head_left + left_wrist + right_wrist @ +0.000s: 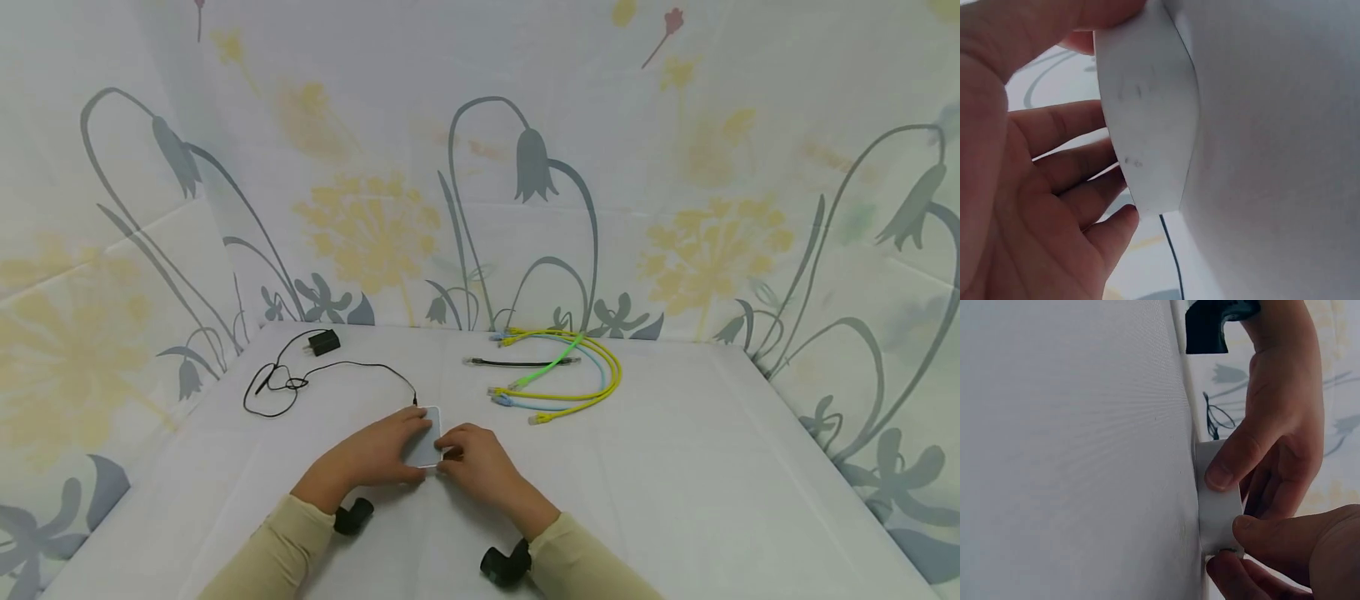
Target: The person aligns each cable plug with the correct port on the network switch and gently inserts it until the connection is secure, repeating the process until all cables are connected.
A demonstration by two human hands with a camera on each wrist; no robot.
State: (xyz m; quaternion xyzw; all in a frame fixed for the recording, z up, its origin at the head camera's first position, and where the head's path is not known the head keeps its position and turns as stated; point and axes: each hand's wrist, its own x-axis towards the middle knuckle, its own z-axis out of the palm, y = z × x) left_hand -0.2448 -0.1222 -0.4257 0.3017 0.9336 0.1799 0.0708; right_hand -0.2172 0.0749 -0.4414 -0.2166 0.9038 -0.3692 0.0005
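Note:
A small white box (422, 446) with a grey-blue top sits on the white table, a thin black cable entering its far end. My left hand (378, 450) grips it from the left, thumb on the near side and fingers toward the far side. In the left wrist view, the curved white side of the box (1147, 112) shows between thumb and fingers. At the box's right end, my right hand (483, 467) pinches the edge with thumb and fingertips. The right wrist view has the right fingertips (1244, 525) beside a small dark slot in that end.
The black cable (292, 383) loops leftward to a black power adapter (324, 342). At the back right lie several yellow network cables (611, 375), with light blue, bright green (551, 364) and short black ones (517, 362). A flower-print cloth (480, 167) hangs behind.

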